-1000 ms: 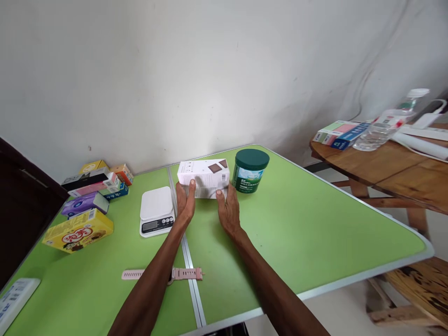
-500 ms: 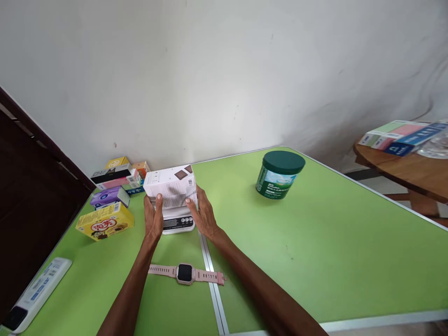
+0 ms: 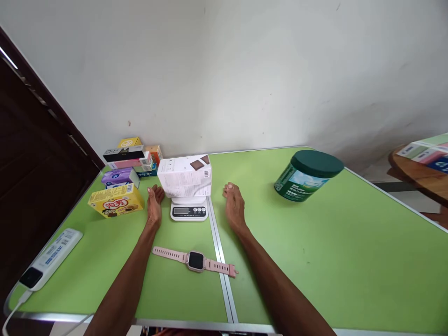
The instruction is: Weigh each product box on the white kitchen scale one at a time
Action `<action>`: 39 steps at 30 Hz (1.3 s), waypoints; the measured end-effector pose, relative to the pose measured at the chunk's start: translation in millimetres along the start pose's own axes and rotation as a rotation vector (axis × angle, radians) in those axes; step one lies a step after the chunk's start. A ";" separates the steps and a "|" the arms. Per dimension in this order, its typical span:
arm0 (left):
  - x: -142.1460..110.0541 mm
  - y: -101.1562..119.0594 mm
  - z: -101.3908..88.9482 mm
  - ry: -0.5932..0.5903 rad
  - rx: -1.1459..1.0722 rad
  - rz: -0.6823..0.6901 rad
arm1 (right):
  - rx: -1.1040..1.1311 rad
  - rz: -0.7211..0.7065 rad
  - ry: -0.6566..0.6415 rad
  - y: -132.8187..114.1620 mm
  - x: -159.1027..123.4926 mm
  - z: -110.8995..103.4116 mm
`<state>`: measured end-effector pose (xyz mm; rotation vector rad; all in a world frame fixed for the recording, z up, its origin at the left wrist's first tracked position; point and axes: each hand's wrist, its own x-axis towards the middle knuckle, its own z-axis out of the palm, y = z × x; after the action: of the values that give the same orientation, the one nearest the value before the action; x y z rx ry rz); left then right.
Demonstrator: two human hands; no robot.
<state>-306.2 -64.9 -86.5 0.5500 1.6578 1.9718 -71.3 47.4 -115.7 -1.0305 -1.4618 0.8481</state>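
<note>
A white box [image 3: 184, 177] with brown squares printed on it rests on top of a white kitchen scale [image 3: 189, 211]. The scale's small display and buttons face me. My left hand [image 3: 154, 206] is just left of the box, apart from it, fingers loose and holding nothing. To the right of the box, with a gap between, my right hand [image 3: 234, 206] is near the table, its fingers slightly bent and empty. A pink smartwatch [image 3: 196, 261] lies stretched out flat between my forearms, in front of the scale.
Left stand a yellow snack box [image 3: 116, 200], a purple pack [image 3: 119, 176] and several stacked small boxes [image 3: 128, 156]. A white device [image 3: 52, 256] with a cable lies near the left edge. A green tub [image 3: 304, 176] stands right; beyond is a wooden table [image 3: 420, 172].
Both hands have let go of the white box and moved apart to either side. The box now stays on the scale by itself. The view has shifted a little.
</note>
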 end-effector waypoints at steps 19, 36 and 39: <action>-3.7 -10.1 -1.9 -0.203 -0.297 -0.043 | 0.036 0.029 -0.048 -8.9 -2.4 -2.3; -16.6 -13.1 11.8 -0.272 -0.218 -0.032 | 0.017 0.028 -0.053 -13.8 -4.2 -3.2; -18.5 -15.9 12.6 -0.270 -0.191 -0.011 | 0.017 0.039 -0.068 -13.4 -4.2 -3.7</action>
<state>-282.1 -64.3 -99.7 0.6975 1.2915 1.9248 -69.5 38.5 -104.3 -1.0290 -1.4931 0.9306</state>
